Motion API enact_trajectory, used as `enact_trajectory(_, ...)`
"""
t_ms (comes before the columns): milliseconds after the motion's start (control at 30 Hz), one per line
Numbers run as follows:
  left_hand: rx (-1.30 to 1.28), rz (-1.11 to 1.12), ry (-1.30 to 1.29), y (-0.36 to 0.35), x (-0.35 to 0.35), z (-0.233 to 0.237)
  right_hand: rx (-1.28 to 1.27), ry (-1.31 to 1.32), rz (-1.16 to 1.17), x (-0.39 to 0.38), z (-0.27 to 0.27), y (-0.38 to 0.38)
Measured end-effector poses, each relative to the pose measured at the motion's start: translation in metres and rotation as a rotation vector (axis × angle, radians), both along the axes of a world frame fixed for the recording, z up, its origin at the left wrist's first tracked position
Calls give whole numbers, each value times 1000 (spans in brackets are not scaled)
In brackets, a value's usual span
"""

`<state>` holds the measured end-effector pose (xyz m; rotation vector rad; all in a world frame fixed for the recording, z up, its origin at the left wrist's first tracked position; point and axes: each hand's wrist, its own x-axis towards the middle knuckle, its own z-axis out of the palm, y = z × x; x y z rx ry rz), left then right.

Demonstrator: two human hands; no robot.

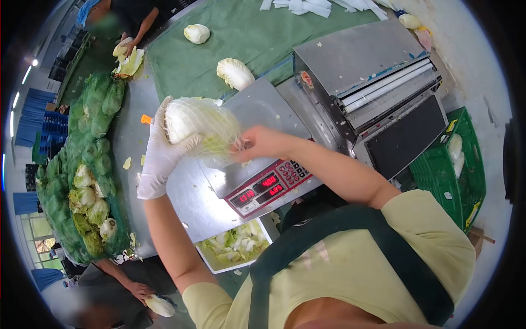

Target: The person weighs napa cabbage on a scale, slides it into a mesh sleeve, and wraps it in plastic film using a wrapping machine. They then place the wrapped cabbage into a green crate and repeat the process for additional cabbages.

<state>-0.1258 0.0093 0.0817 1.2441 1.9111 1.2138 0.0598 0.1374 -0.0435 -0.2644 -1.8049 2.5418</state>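
**Trimming cabbage above the scale**

Held in mid-air just over the scale pan, clear of the steel table. Clamped from the side by the gloved left hand; pinched at the lower leaves by the bare right hand. Probably stripping loose outer leaves. Next: hold firm with the left, tug the pinched leaf cleanly off, drop scraps toward the tray.
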Motion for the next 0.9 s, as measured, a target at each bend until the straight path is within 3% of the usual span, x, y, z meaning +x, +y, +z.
enact_trajectory(67,-19,47,-96,-2,-12,-6,104,16,90,-3,7,-4)
enact_trajectory(167,-64,130,-117,-3,-30,-15,-201,154,-37,-9,3,-12)
enact_trajectory(333,-264,211,-127,6,-37,-5,161,-31,112,-29,1,-13)
enact_trajectory(467,-420,257,-161,14,-41,1,396,38,-58,-23,-37,-11)
enact_trajectory(500,-437,264,-154,17,-43,2,569,-24,-86,-22,-35,-1)
enact_trajectory(567,-395,239,-178,13,-42,3,891,-159,-145,-17,-27,16)
enact_trajectory(667,-205,215,-139,-4,-32,-11,966,-70,-153,-11,-13,50)
enact_trajectory(767,-16,236,-6,-36,-3,-21,568,-8,-285,-3,-7,62)
enact_trajectory(867,173,314,54,-68,42,-46,262,-52,-250,-1,3,50)
enact_trajectory(900,244,345,59,-76,57,-56,419,-25,-292,-3,9,36)
